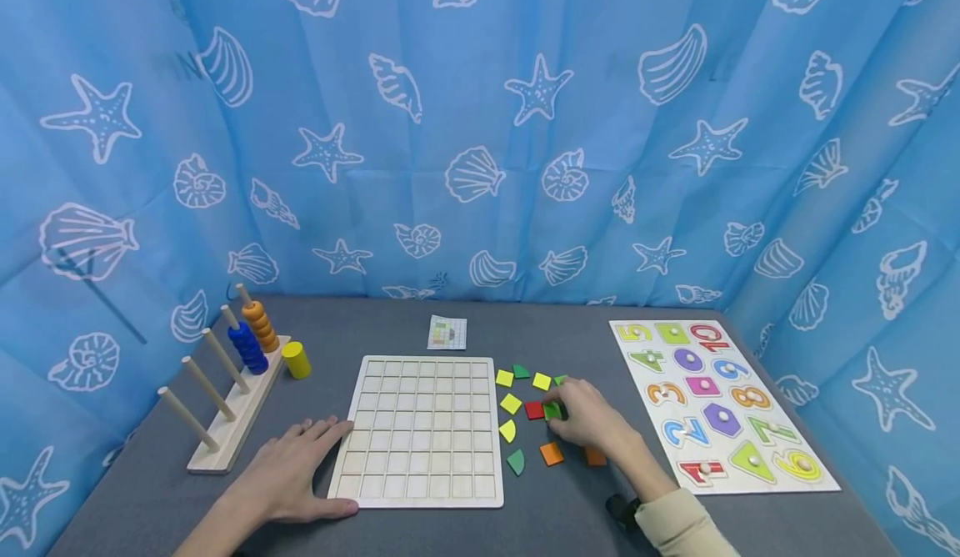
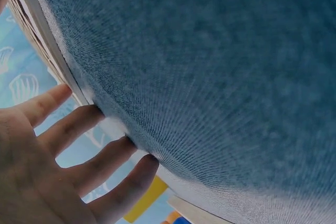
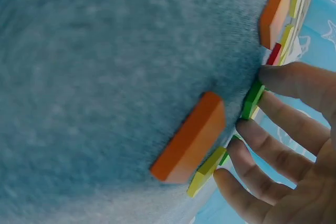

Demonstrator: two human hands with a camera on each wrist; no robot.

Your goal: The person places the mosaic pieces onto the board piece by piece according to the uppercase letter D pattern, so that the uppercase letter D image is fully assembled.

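A pale wooden grid board (image 1: 420,503) lies flat in the middle of the table. My left hand (image 1: 296,469) rests at its left edge, fingers spread and thumb near the lower left corner; the left wrist view shows the fingers (image 2: 84,124) nearly straight. Right of the board, my right hand (image 1: 588,413) pinches a green tile (image 1: 552,411) between thumb and fingers, low over the tabletop. A red square tile (image 1: 534,410) lies just left of it. In the right wrist view the green tile (image 3: 252,100) stands tilted, with an orange tile (image 3: 189,140) nearer the camera.
Several yellow tiles (image 1: 511,404), green quarter-round tiles (image 1: 516,461) and orange squares (image 1: 551,454) lie about. A peg stacker (image 1: 228,432) and yellow cylinder (image 1: 296,359) stand left. At the right is a number puzzle board (image 1: 652,342); a patterned card (image 1: 447,333) lies behind the grid.
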